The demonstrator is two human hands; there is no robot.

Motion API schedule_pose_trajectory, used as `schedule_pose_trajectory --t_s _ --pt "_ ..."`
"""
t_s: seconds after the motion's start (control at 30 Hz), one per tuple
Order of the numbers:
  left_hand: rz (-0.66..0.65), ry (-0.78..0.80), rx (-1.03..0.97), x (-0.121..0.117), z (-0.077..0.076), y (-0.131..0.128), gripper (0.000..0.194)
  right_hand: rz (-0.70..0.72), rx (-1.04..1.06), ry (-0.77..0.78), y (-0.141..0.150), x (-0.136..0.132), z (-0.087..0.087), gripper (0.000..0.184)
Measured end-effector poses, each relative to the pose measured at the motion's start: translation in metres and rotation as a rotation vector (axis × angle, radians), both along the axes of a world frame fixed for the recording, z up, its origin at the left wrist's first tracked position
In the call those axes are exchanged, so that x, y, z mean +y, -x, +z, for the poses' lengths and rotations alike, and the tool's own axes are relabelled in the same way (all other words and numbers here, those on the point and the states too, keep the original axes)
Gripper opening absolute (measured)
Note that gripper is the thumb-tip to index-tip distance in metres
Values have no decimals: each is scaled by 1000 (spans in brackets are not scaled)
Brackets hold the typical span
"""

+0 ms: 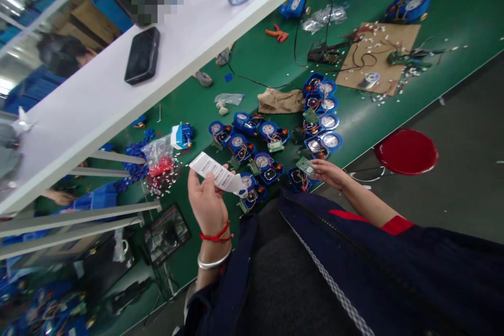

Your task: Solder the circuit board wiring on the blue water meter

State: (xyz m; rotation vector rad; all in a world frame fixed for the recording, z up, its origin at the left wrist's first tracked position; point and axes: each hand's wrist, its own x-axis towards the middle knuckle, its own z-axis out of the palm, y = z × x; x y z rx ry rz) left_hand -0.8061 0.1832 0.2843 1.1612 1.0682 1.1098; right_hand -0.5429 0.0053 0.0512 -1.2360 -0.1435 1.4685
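Observation:
My left hand [207,197] is closed on a strip of white barcode labels [216,172], whose lower end curls near the blue meters. Between the fingers of my right hand [328,173] is a small green circuit board [306,166], held over the nearest blue meter [298,180]. Several open blue meters with white round dials, coloured wires and green boards stand in groups on the green table, such as a meter [269,167] between my hands. Another row of meters [329,122] runs away from my right hand.
A white shelf [189,60] crosses above the table, with a black phone [142,56] on it. A soldering iron stand [323,53], cardboard [350,76] and a brown cloth [280,101] lie beyond the meters. A red stool [406,151] stands right. A co-worker's hand [59,197] shows left.

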Motion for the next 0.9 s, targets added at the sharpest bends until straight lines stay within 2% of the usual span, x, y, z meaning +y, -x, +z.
schedule_pose_trajectory --t_s 0.23,0.43,0.9 --pt "1 -26 16 0 0 1 42 0 5 -9 0 0 1 25" --pt "2 -15 -2 -1 -1 -1 30 9 11 -11 -1 0 0 26" --pt "19 44 -43 -1 -2 -2 29 13 16 -10 -3 1 -6 29"
